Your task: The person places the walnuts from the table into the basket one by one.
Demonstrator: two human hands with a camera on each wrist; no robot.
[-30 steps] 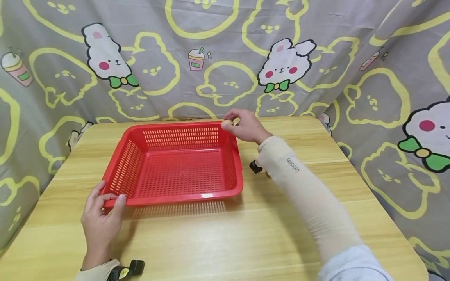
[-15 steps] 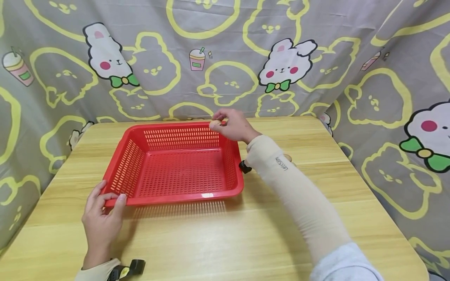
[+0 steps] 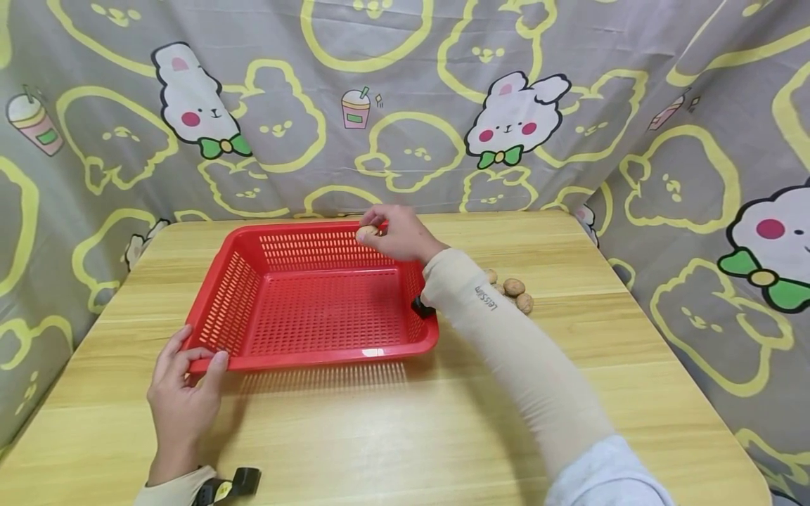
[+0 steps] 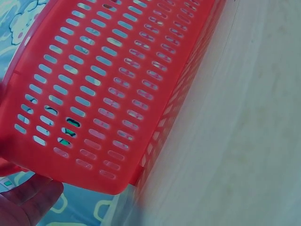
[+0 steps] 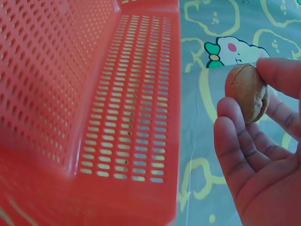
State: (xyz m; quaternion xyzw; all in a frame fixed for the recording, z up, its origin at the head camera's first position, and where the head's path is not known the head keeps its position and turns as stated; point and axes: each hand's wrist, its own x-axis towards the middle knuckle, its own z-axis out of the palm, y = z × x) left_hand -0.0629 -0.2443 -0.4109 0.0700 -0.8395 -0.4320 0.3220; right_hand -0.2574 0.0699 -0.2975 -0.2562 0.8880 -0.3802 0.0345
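A red slotted basket stands on the wooden table, with nothing in it. At its near left corner my left hand grips the rim; in the left wrist view those fingers touch the basket's edge. Over the basket's far rim, toward the right, my right hand pinches a brown walnut between thumb and fingertips. The right wrist view shows the walnut held beside the basket wall.
Several walnuts lie on the table right of the basket, partly hidden by my right sleeve. A patterned grey curtain hangs behind the table and along its sides.
My right hand has moved left along the basket's far rim with the walnut. The walnuts on the table have come out from behind my sleeve. My left hand has stayed put.
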